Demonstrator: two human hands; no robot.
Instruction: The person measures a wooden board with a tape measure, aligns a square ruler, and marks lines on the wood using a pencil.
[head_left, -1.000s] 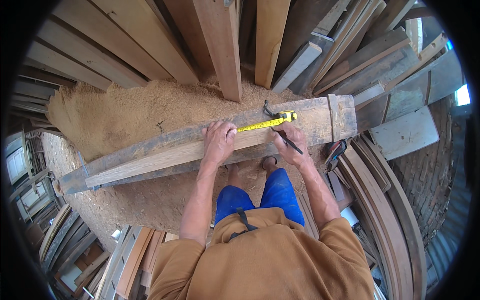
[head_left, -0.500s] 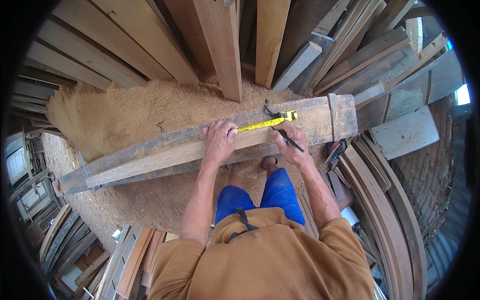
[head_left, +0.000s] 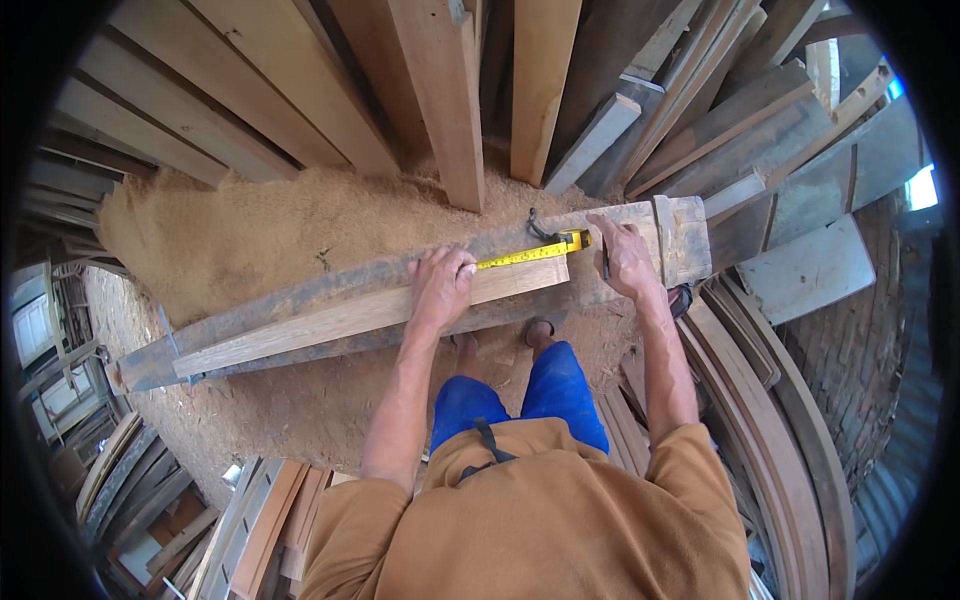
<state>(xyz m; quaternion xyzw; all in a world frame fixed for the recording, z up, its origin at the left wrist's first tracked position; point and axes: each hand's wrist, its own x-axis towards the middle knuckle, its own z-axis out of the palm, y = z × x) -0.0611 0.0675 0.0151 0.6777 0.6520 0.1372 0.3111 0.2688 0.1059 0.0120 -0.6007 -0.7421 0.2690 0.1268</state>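
A yellow tape measure (head_left: 520, 256) is drawn out along the upper face of a pale squared timber (head_left: 370, 325). My left hand (head_left: 441, 285) is closed on the free end of the blade, pressed against the timber. The tape's case (head_left: 577, 240) rests just past the timber's right end, beside a dark cord (head_left: 538, 226). To the right of the case is my right hand (head_left: 626, 260), apart from the timber, its fingers partly curled around a slim dark pencil or pen (head_left: 606, 263) that is mostly hidden. The timber lies on a long worn bench plank (head_left: 685, 230).
A heap of sawdust (head_left: 230, 235) borders the bench's far side. Boards (head_left: 545, 90) lean upright beyond it. A batten (head_left: 664, 240) crosses the bench's right end. Curved planks (head_left: 775, 400) are stacked at the right, and more offcuts (head_left: 270, 530) lie at the lower left.
My right hand has moved right, off the timber and past the tape case, turning the pencil or pen with it. The left hand has stayed on the blade's end.
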